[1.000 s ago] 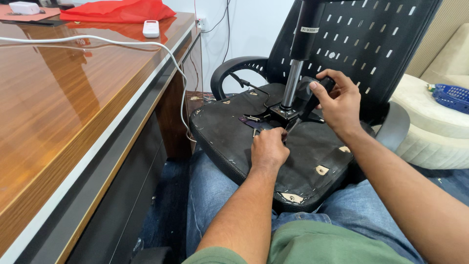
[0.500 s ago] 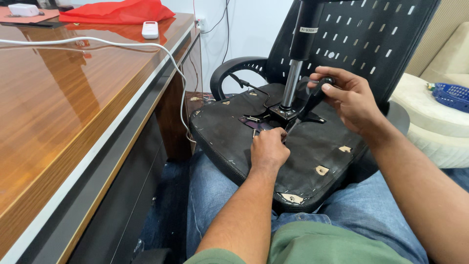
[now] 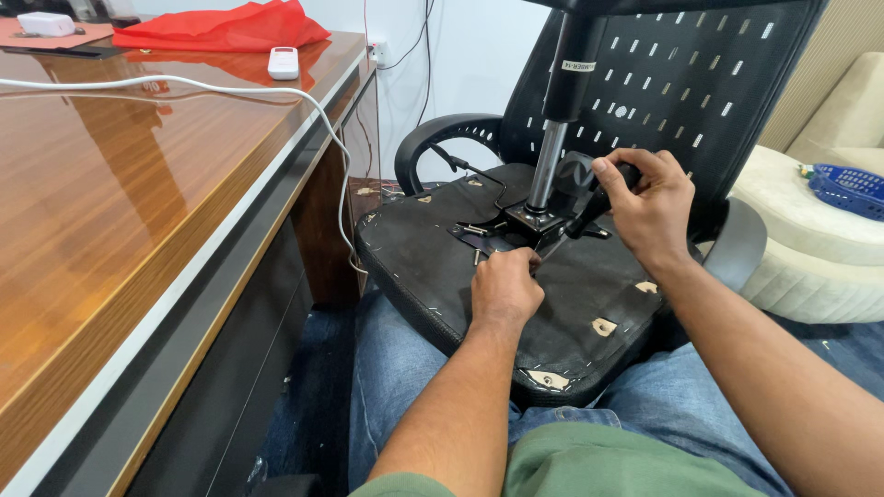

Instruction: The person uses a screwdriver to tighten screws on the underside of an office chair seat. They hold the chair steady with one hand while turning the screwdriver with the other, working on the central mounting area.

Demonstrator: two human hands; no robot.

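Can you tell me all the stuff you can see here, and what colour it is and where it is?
chair seat: one, black, upside down on the person's lap
gas lift column: one, silver and black, standing up from the seat's middle
lever handle: one, black, by the column, in the right hand
chair back: one, black mesh, behind the seat
armrest: one in clear view, black, left of the seat
desk: one, brown wood, on the left
cable: one, white, across the desk
cloth: one, red, far end of the desk
remote: one, white, beside the cloth
sofa: one, cream, on the right
basket: one, blue, on the sofa
left hand: closed, at the seat's centre plate
right hand: gripping the lever handle
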